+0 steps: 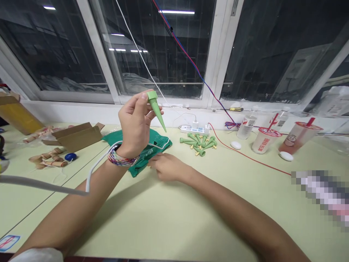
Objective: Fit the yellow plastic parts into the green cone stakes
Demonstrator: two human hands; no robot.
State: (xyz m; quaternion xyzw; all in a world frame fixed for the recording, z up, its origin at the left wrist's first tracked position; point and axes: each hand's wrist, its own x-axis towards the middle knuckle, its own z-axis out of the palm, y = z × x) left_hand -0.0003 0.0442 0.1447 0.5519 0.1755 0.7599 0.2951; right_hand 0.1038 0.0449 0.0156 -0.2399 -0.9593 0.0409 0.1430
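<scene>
You are holding your left hand [133, 123] raised above the counter [163, 218], clenched on the wide collar of a pale green plastic conical spike [156, 109]. The spike is gripped between thumb and fingers in mid-air, above the far part of the bag described below, with its pointed tip aiming down and to the right. A multicoloured beaded bracelet [122, 158] is encircling your left wrist, and a white cable [92, 174] is running beside that forearm.

Your right hand [169, 166] is resting low over the counter, released and grasping nothing, with its fingers loosely curled. Its fingertips [151, 162] are touching the edge of a crumpled green bag [156, 142].

To the right of the bag, a cluster of matching green plastic spikes [198, 143] is lying on the counter in front of a white power strip [193, 130]. Further right, two clear plastic cups with red straws [300, 138] are standing near a clear plastic bottle [247, 127], and a red cable [245, 156] is crossing the counter. To the left of your hands, an open brown cardboard box [76, 136] is lying beside turned wooden pieces [46, 158] and a small blue ball [71, 157].
</scene>
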